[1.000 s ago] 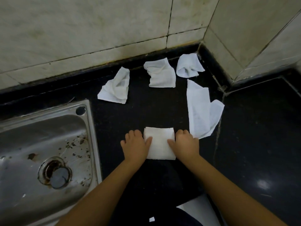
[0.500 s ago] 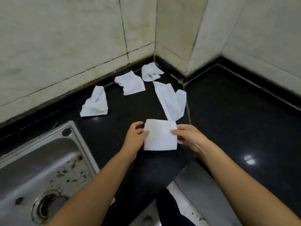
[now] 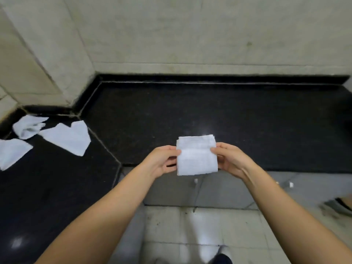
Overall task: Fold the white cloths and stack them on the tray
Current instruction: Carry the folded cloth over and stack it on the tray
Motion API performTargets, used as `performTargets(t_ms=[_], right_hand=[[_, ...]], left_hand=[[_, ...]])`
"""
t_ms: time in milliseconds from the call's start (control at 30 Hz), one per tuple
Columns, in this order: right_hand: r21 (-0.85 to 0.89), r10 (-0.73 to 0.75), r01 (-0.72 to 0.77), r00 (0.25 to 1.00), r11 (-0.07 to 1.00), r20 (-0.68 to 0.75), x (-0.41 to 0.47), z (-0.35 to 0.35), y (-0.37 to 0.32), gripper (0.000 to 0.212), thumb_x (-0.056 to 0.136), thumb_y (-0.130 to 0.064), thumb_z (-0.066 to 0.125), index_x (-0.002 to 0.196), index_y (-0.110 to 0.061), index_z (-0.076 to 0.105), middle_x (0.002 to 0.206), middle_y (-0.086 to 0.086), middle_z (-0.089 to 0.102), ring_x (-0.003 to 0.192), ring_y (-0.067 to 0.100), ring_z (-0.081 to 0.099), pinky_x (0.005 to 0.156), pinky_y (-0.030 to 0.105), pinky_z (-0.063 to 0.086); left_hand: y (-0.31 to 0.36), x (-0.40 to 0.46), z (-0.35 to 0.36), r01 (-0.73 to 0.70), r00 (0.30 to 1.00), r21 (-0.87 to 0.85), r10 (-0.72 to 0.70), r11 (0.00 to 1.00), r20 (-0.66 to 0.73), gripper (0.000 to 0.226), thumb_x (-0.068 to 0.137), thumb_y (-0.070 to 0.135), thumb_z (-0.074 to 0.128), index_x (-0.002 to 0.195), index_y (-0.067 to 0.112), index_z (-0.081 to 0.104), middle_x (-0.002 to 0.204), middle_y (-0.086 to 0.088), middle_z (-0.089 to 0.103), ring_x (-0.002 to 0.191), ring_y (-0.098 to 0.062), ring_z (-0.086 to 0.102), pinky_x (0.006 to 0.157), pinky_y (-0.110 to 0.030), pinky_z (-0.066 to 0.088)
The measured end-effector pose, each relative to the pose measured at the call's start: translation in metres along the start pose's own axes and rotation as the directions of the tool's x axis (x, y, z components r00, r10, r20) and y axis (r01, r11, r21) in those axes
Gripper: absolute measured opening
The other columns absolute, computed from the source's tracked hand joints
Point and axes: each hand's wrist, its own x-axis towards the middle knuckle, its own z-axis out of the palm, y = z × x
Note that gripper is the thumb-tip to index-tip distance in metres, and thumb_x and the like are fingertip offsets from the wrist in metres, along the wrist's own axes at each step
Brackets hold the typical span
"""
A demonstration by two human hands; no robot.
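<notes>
A folded white cloth (image 3: pixel 197 156), a small neat square, is held in the air over the front edge of the black counter. My left hand (image 3: pixel 162 161) pinches its left edge and my right hand (image 3: pixel 231 159) pinches its right edge. Three unfolded white cloths lie on the counter at the far left: a long flat one (image 3: pixel 68 138), a crumpled one (image 3: pixel 28 126) in the corner, and one (image 3: pixel 11 153) cut off by the frame edge. No tray is in view.
The black stone counter (image 3: pixel 209 111) runs in an L along tiled walls (image 3: pixel 190 35). Below its front edge is a light tiled floor (image 3: pixel 190 225). A dark object (image 3: pixel 341 204) sits at the right edge.
The folded cloth has been lifted off the counter and carried to the right between both hands. The view swung right, so the sink is gone and the loose cloths sit far left.
</notes>
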Motion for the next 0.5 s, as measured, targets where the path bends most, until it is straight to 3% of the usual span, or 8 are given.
performTargets(t_ms=[100,233,333,500], right_hand=[[0.096,-0.029,0.039,0.994,0.995,-0.106,-0.044,-0.088,0.004,0.013,0.091,-0.004,0.055,0.097,-0.010,0.065,0.089,0.005,0.071,0.078,0.018,0.065,0.065,0.029,0.057],[0.182,-0.028,0.082,0.960,0.980,-0.279,-0.107,-0.216,0.012,0.013,0.091,-0.005,0.055,0.092,-0.013,0.065,0.087,0.004,0.069,0.079,0.018,0.062,0.069,0.029,0.051],[0.226,-0.034,0.131,0.921,0.965,-0.389,-0.162,-0.317,0.014,0.013,0.091,-0.006,0.055,0.094,-0.014,0.064,0.090,0.003,0.070,0.081,0.017,0.064,0.070,0.029,0.055],[0.299,-0.033,0.238,0.830,0.924,-0.557,-0.248,-0.454,0.010,0.016,0.092,-0.002,0.052,0.091,-0.013,0.064,0.078,0.000,0.073,0.064,0.010,0.069,0.058,0.026,0.058]], left_hand=[[-0.009,0.006,0.091,0.035,0.989,0.109,-0.050,0.993,0.136,0.018,0.088,0.002,0.058,0.078,0.017,0.057,0.087,-0.002,0.066,0.081,-0.017,0.063,0.078,-0.035,0.051],[-0.034,0.015,0.231,0.054,0.952,0.224,-0.118,0.973,0.283,0.020,0.087,0.001,0.059,0.076,0.018,0.057,0.086,-0.001,0.065,0.080,-0.016,0.063,0.082,-0.036,0.051],[-0.061,0.014,0.348,0.080,0.906,0.281,-0.187,0.956,0.379,0.022,0.087,0.002,0.058,0.074,0.019,0.058,0.084,-0.001,0.064,0.078,-0.016,0.062,0.081,-0.036,0.051],[-0.096,-0.004,0.521,0.051,0.812,0.381,-0.261,0.923,0.523,0.022,0.088,0.002,0.056,0.075,0.020,0.057,0.065,0.002,0.064,0.063,-0.010,0.060,0.074,-0.033,0.052]])
